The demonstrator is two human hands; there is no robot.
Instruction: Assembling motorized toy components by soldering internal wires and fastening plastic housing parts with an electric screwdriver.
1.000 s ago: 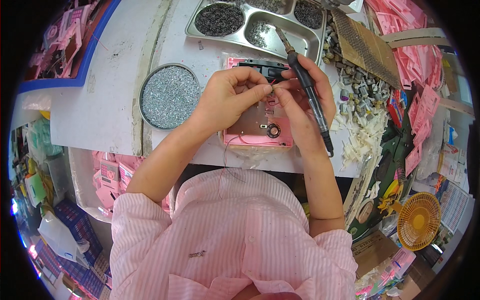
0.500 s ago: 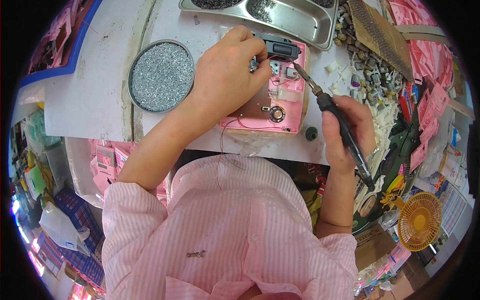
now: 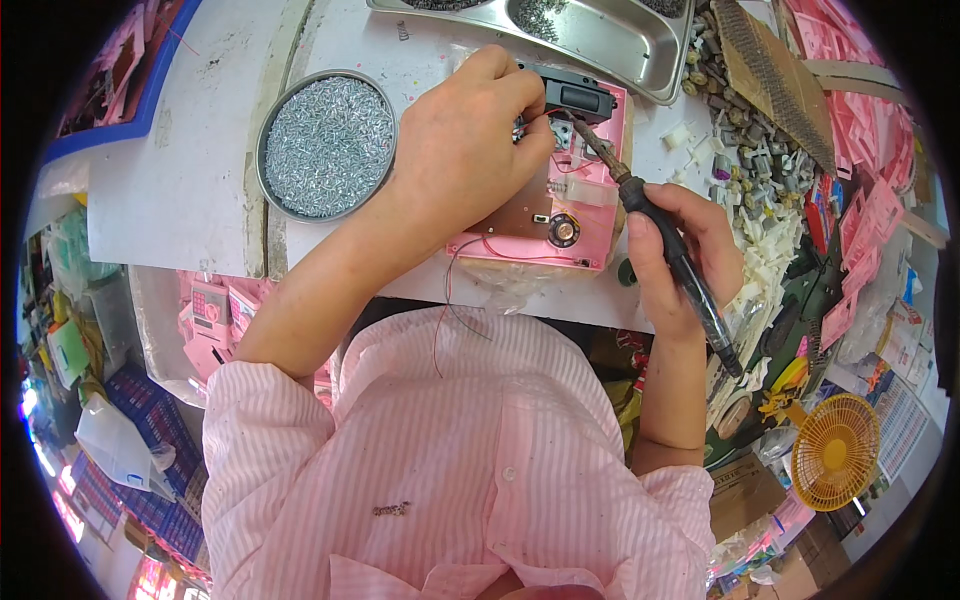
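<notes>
My right hand (image 3: 690, 255) is wrapped round the dark handle of a soldering iron (image 3: 680, 265). The iron's tip points up and left, close to the lower edge of a black rectangular module (image 3: 570, 95) on a pink plastic housing (image 3: 592, 240). Over the housing's left part, my left hand (image 3: 475, 145) is closed in a pinch beside that module. What its fingertips hold is hidden, though a thin red wire shows next to them. Below the hand lie a brown circuit board (image 3: 515, 215) and a small round speaker (image 3: 564, 231). Loose thin wires (image 3: 447, 290) hang over the table edge.
A round tin of small screws (image 3: 328, 145) stands left of my forearm. Behind the housing is a metal compartment tray (image 3: 620, 45) with small parts. Small motors and white plastic pieces (image 3: 760, 230) are heaped at right, with a yellow fan (image 3: 835, 452) nearer me.
The soldering iron's tip has moved left along the black module's lower edge, closer to my left fingertips. My left hand keeps its pinch. The view has shifted slightly.
</notes>
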